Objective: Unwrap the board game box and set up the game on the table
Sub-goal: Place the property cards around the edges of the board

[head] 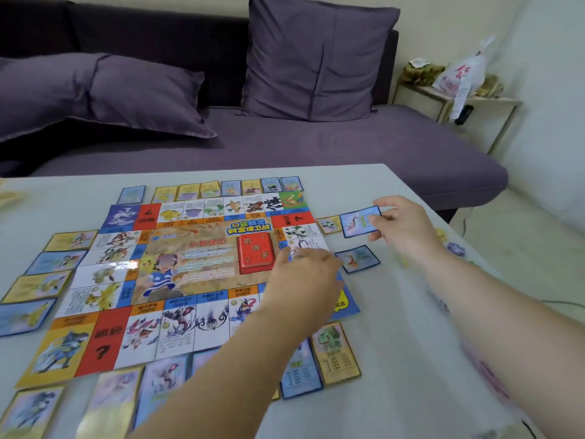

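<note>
The colourful game board (pixel 190 267) lies flat on the white table (pixel 395 359), with a red card stack (pixel 255 252) near its middle. Yellow and blue cards ring the board on all sides. My right hand (pixel 403 226) pinches a blue-bordered card (pixel 359 221) just above the table, off the board's right edge. Another blue card (pixel 357 258) lies flat below it, and a yellow card (pixel 329 224) lies beside the board. My left hand (pixel 305 274) hovers palm down over the board's right side, its fingers blurred and relaxed, holding nothing.
A purple sofa (pixel 316 147) with cushions (pixel 316 58) runs behind the table. A small side table (pixel 493 101) with a white plastic bag (pixel 462 74) stands at the far right. Loose game pieces (pixel 456 248) lie blurred near the table's right edge.
</note>
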